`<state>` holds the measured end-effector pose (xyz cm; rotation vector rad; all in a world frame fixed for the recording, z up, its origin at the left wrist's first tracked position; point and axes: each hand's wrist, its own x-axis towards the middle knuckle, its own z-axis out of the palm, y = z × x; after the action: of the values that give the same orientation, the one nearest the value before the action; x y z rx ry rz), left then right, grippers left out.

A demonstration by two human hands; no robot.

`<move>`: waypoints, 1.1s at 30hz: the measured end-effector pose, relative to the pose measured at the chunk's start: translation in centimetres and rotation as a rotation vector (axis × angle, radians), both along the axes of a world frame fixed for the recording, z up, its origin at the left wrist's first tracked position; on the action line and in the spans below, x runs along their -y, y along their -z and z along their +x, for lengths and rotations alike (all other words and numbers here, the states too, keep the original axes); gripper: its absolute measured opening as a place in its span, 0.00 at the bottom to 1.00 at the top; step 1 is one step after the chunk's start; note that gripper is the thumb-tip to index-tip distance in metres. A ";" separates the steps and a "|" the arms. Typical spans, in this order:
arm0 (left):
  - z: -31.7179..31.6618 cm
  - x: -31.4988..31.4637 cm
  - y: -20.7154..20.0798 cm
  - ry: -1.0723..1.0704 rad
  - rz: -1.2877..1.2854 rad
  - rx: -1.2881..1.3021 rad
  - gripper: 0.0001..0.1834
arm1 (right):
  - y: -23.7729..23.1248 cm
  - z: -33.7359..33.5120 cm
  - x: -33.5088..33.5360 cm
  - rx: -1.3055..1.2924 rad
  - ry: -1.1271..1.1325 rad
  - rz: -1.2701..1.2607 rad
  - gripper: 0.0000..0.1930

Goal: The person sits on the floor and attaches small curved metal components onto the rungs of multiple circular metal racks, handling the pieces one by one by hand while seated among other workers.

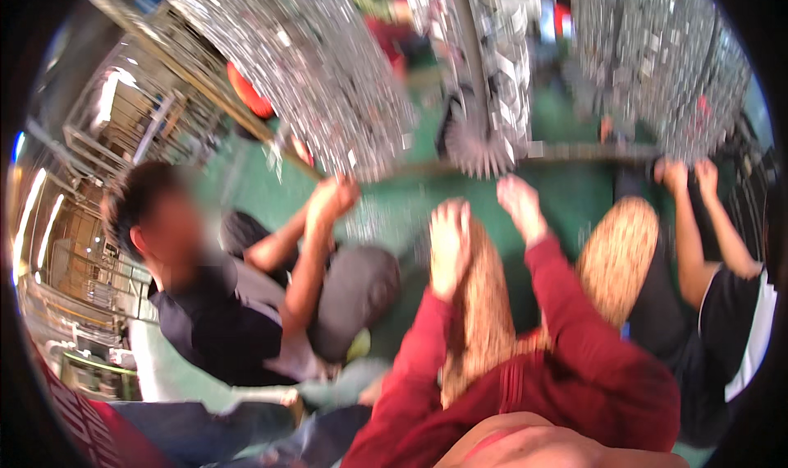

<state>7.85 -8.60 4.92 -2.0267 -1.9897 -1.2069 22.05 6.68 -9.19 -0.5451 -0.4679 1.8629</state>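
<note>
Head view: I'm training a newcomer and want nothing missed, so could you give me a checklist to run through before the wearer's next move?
1. Right hand near the lower end of the middle silver bundle: ok.
2. Right hand touching that bundle: cannot tell; blur hides any contact.
3. Left hand in view: ok, at the left knee.
4. Left hand empty: cannot tell.
5. Left co-worker's hands away from the middle bundle: ok, they are at the lower end of the left bundle.
6. Bundles sharp enough to inspect: not ok, they are blurred.
</note>
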 end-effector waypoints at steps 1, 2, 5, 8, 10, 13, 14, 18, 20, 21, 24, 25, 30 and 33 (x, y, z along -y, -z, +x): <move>0.6 -0.2 0.4 -0.038 -0.036 0.037 0.12 | 1.1 1.2 0.4 0.125 0.039 0.006 0.16; 0.3 -0.7 1.1 -0.096 -0.027 0.095 0.11 | 1.3 2.1 0.6 0.051 0.027 -0.013 0.17; -0.3 -0.2 0.8 -0.060 -0.068 0.251 0.10 | -0.5 3.8 4.0 0.228 0.107 -0.096 0.16; 0.0 -2.5 -1.1 -0.014 -0.292 0.465 0.12 | -2.9 5.6 7.2 0.633 0.258 0.104 0.15; -0.9 -5.1 -0.2 0.053 -0.271 0.470 0.13 | -5.5 5.3 8.9 0.855 0.365 0.287 0.15; -1.3 -8.7 1.2 0.121 -0.293 0.381 0.22 | -9.1 4.5 9.2 1.191 0.569 0.598 0.16; -1.0 -9.4 1.0 0.132 -0.315 0.360 0.24 | -11.5 4.2 9.5 1.232 0.551 0.666 0.21; 0.8 -10.9 0.4 0.155 -0.236 0.315 0.31 | -12.7 2.4 6.2 1.537 0.587 0.878 0.32; 1.9 -11.7 -0.3 0.176 -0.198 0.317 0.32 | -12.5 1.8 4.8 1.524 0.552 0.866 0.30; 2.4 -11.9 -0.5 0.204 -0.129 0.320 0.30 | -12.2 1.5 3.9 1.509 0.522 0.872 0.29; 2.6 -12.6 -0.8 0.270 -0.107 0.332 0.23 | -11.8 0.6 3.0 1.392 0.400 0.962 0.26; 3.3 -12.7 -1.0 0.306 -0.146 0.353 0.21 | -11.1 1.1 2.4 1.408 0.433 1.006 0.25; 0.8 -11.0 0.4 0.261 -0.005 0.261 0.15 | -11.8 -0.1 4.1 1.367 0.053 1.136 0.27; 0.5 -12.4 2.0 0.206 -0.158 0.368 0.10 | -13.3 1.0 2.1 1.426 -0.245 1.129 0.35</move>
<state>8.35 3.75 2.88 -2.2709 -2.1288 -1.6172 23.04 4.59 4.14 -0.9260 -2.3622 0.8120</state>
